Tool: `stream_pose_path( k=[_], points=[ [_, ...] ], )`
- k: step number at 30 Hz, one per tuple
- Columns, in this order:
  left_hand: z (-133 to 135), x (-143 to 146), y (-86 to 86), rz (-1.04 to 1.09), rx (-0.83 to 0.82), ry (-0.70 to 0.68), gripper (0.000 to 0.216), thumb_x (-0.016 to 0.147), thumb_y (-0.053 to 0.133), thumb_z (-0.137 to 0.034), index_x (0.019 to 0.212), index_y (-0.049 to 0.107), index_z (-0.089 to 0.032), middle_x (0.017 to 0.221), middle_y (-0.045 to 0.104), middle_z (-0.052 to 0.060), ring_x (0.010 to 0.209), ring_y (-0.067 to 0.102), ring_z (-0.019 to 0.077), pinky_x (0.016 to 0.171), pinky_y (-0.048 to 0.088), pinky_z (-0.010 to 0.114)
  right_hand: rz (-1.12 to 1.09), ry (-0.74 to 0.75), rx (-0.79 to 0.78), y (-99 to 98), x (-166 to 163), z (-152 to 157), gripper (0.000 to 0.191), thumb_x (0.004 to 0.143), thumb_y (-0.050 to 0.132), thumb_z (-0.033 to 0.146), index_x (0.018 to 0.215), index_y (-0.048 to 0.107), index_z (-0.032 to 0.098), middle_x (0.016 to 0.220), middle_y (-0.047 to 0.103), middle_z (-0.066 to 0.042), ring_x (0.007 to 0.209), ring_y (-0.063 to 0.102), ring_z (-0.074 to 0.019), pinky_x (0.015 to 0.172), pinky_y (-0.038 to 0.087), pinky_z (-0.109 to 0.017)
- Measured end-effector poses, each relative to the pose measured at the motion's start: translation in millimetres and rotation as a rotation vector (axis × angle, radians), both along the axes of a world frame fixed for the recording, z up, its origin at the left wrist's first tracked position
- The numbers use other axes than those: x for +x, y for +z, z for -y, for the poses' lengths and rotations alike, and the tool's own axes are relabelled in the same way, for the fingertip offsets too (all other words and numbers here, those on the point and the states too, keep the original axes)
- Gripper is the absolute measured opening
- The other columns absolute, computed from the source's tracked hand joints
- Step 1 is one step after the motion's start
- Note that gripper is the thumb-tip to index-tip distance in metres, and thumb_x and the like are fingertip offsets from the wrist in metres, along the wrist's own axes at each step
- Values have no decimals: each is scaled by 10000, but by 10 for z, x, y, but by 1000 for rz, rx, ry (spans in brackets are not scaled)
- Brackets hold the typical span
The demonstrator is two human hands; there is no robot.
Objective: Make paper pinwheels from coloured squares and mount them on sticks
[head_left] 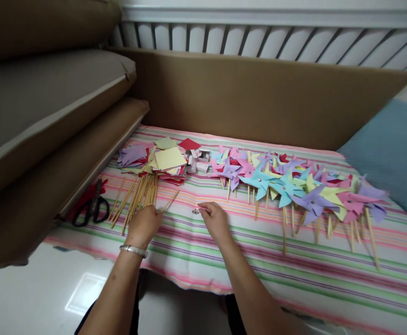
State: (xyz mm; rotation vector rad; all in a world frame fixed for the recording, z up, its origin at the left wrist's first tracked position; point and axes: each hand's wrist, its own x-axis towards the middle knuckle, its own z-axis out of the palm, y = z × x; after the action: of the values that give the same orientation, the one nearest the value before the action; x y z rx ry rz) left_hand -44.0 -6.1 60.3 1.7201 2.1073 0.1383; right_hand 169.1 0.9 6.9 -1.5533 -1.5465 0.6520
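Soft daylight is lighting the scene evenly; glare is showing on the floor (84, 293), and edges are bending and blurring.

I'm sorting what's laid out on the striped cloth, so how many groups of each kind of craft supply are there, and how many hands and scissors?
Row of finished paper pinwheels: 1
Stack of coloured paper squares: 1
Bundle of thin wooden sticks: 1
Black-handled scissors: 1
Hands, left hand and right hand: 2
Total: 6
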Motion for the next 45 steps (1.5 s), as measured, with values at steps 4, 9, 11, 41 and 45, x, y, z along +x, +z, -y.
stream_pose_path(
  k=[4,9,11,41,45],
  points=[
    [9,39,74,-68,-53,-57,330,766,471,-468,656,614,-192,748,692,109,752,636,270,558,351,313,12,-6,-19,-2,14,-8,211,739,523,180,857,698,191,883,681,-61,794,628,-194,735,495,-326],
    [-40,163,3,-26,78,-36,229,766,516,-411,722,608,-207,752,686,66,731,625,225,572,356,291,17,-12,-37,-28,35,-21,205,729,541,189,863,695,197,869,681,-52,772,635,-185,706,502,-305],
    [-70,241,-46,5,140,-46,165,778,526,-352,778,604,-207,804,688,59,747,623,204,592,366,279,14,-7,-41,-42,37,-27,202,732,539,189,863,693,197,861,679,-52,771,638,-182,700,504,-298],
    [-242,184,-105,226,325,-19,138,802,525,-210,924,586,-188,955,642,71,880,607,193,773,425,280,443,248,273,862,-602,-1041,202,804,542,174,958,674,177,1110,622,-88,1087,531,-226,967,388,-380],
    [-275,143,-140,315,347,-70,101,790,516,-177,861,587,-191,896,639,59,845,603,177,761,428,267,538,377,210,806,-838,-1468,377,677,705,185,1046,651,127,1291,517,-148,1244,414,-294,1040,308,-429]
  ],
)
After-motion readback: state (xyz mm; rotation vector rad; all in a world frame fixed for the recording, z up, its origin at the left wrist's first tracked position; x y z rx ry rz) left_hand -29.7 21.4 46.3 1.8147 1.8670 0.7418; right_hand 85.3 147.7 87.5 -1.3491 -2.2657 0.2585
